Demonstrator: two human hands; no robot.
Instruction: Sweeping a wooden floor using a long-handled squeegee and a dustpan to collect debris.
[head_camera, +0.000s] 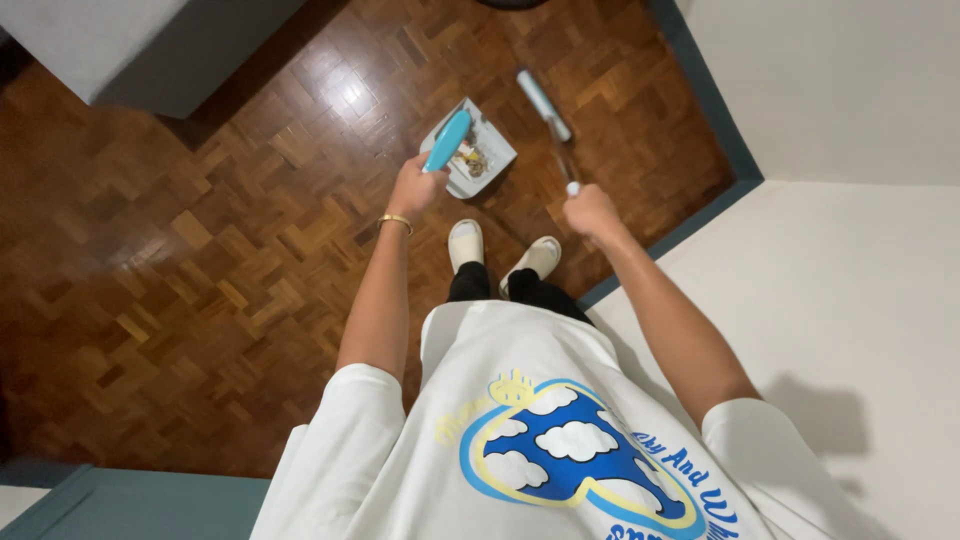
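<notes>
Down on the parquet floor (200, 260) sits the dustpan (478, 150), a pale grey scoop lying flat just ahead of the person's feet, and there's a small heap of debris (470, 158) in it, brownish and pale bits gathered near the middle of the tray. What the scraps are, too small to tell.

The left hand (415, 188) reaches down and forward, arm nearly straight, a gold bracelet (396, 220) on the wrist. Its fingers are wrapped tight around the teal handle (447, 140) that rises from the dustpan at a slant toward the upper right.

Over on the other side, the right hand (592, 212) is closed in a fist on the top end of a broom (548, 112), the arm stretched out and down from the shoulder. The thin shaft runs away from the fist toward the floor, ending in a pale teal and white head that rests on the wood just right of the dustpan, close but not touching it.

Between the two hands, a pair of cream slippers (500, 250) stands on the parquet, toes pointing at the pan. Lower in view hangs the white T-shirt (560, 440) with a blue cloud print. A white wall (850, 300) with a grey-blue skirting board (710, 110) closes off the right.
</notes>
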